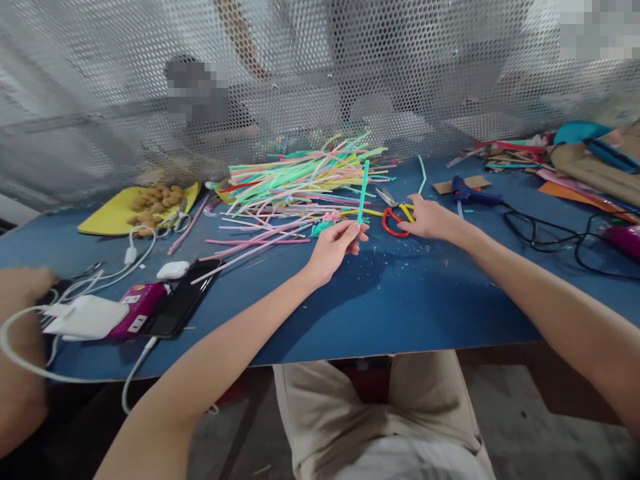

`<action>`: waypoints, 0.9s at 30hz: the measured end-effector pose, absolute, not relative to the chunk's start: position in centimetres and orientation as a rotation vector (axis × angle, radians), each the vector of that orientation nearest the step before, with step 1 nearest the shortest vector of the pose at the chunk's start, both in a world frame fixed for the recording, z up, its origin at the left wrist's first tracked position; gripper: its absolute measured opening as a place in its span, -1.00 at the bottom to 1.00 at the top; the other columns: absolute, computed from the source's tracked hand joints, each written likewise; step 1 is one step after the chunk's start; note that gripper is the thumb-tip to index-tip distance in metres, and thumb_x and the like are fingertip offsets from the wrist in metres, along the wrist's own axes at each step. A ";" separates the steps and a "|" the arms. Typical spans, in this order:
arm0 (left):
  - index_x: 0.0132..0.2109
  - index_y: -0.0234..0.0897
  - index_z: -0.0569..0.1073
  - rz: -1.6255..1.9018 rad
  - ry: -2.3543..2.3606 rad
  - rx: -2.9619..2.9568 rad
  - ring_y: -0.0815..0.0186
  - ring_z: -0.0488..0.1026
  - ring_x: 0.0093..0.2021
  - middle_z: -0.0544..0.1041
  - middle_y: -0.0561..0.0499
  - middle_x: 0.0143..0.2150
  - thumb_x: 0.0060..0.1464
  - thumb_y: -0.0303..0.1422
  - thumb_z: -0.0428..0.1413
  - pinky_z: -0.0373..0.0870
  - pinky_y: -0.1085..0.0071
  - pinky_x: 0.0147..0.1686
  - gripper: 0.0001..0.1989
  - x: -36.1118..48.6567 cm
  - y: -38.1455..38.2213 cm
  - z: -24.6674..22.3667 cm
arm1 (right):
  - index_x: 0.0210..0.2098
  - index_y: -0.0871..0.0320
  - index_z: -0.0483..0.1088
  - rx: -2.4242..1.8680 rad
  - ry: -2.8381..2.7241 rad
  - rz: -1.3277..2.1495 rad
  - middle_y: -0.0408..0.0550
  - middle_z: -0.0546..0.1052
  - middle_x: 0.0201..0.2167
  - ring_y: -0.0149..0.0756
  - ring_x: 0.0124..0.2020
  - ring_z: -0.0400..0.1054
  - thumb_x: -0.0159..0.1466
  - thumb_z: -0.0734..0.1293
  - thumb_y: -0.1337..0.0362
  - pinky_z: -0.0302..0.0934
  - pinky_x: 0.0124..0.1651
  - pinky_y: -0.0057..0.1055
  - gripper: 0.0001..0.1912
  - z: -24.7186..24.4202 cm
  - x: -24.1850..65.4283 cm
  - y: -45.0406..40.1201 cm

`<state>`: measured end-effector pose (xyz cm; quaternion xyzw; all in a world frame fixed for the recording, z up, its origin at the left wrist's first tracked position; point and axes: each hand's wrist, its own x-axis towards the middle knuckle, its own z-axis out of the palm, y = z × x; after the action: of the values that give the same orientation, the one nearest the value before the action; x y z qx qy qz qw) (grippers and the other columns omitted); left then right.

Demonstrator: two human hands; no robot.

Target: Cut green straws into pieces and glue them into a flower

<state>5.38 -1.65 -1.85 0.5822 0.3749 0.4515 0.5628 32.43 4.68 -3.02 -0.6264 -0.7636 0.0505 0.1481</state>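
Note:
My left hand (336, 249) pinches the lower end of a teal pipe cleaner (364, 190), which stands nearly upright above the table. To its right, the fingers of my right hand (427, 217) are closed around the handles of a pair of scissors (395, 223). The scissors have red and yellow handles and lie on the table, blades pointing away to the upper left. Just behind my left hand is a small bundle of bent teal and pink pieces (325, 224). Beyond both hands spreads a pile of pastel pipe cleaners (295, 175).
A blue glue gun (473, 193) with a black cable lies at right, near cardboard and coloured scraps. At left are a phone (183, 300), white earbud case (173, 270), charger (90, 316) and yellow sheet (107, 212) with brown lumps. Another person's arm (20, 347) reaches in there. Perforated metal (300, 73) borders the back.

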 end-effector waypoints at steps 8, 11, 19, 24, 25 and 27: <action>-0.12 -0.25 0.63 1.061 0.882 1.402 0.46 0.37 -0.40 0.56 -0.02 -0.23 0.21 -0.07 0.21 0.36 0.50 -0.41 -0.66 5.3 -1.8 -1.5 | -0.29 0.15 0.54 -2.063 -2.333 0.122 0.15 0.60 -0.42 -0.05 -0.43 0.46 0.14 0.39 0.05 0.22 -0.42 -0.19 -0.71 -1.0 35.7 5.0; -0.14 -0.24 0.64 1.113 0.918 1.428 0.43 0.38 -0.36 0.57 -0.03 -0.22 0.22 -0.06 0.20 0.38 0.49 -0.38 -0.67 5.1 -1.6 -1.5 | -0.50 0.12 0.46 -2.026 -2.305 0.204 0.06 0.53 -0.55 -0.13 -0.48 0.42 0.18 0.37 0.09 0.20 -0.39 -0.20 -0.75 -0.7 36.4 5.0; -0.13 -0.22 0.63 1.273 0.940 1.473 0.41 0.38 -0.37 0.62 -0.01 -0.28 0.28 -0.11 0.15 0.32 0.46 -0.32 -0.71 5.1 -1.3 -1.7 | -0.28 0.07 0.36 -1.372 -1.911 0.505 -0.13 0.48 -0.50 -0.33 -0.54 0.31 0.21 0.44 0.01 0.17 -0.44 -0.30 -0.70 1.1 35.5 2.6; -0.12 -0.20 0.63 1.408 0.947 1.501 0.41 0.37 -0.39 0.59 0.02 -0.33 0.31 -0.11 0.12 0.32 0.44 -0.30 -0.71 5.0 -1.2 -1.7 | -0.44 0.08 0.30 -1.389 -2.117 0.533 -0.18 0.34 -0.57 -0.36 -0.52 0.16 0.15 0.47 -0.20 0.03 -0.45 -0.31 -0.50 1.4 33.7 1.2; -0.11 -0.19 0.63 1.443 0.945 1.511 0.41 0.37 -0.39 0.58 0.02 -0.34 0.32 -0.11 0.12 0.33 0.44 -0.30 -0.71 4.9 -1.2 -1.7 | -0.43 0.07 0.29 -1.423 -2.174 0.536 -0.17 0.34 -0.56 -0.35 -0.51 0.16 0.17 0.44 -0.22 0.03 -0.44 -0.31 -0.49 1.3 33.3 1.0; -0.10 -0.19 0.63 1.516 0.929 1.538 0.41 0.37 -0.39 0.56 0.03 -0.37 0.33 -0.12 0.12 0.34 0.44 -0.29 -0.71 4.8 -1.1 -1.7 | -0.35 0.06 0.26 -1.465 -2.275 0.515 -0.15 0.38 -0.50 -0.30 -0.48 0.21 0.20 0.40 -0.24 0.06 -0.40 -0.30 -0.50 1.2 32.4 0.5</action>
<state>4.77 -1.08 -1.68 0.6038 0.3648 0.5951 0.3850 32.42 0.51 1.22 -0.5220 -0.8105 0.1836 0.1922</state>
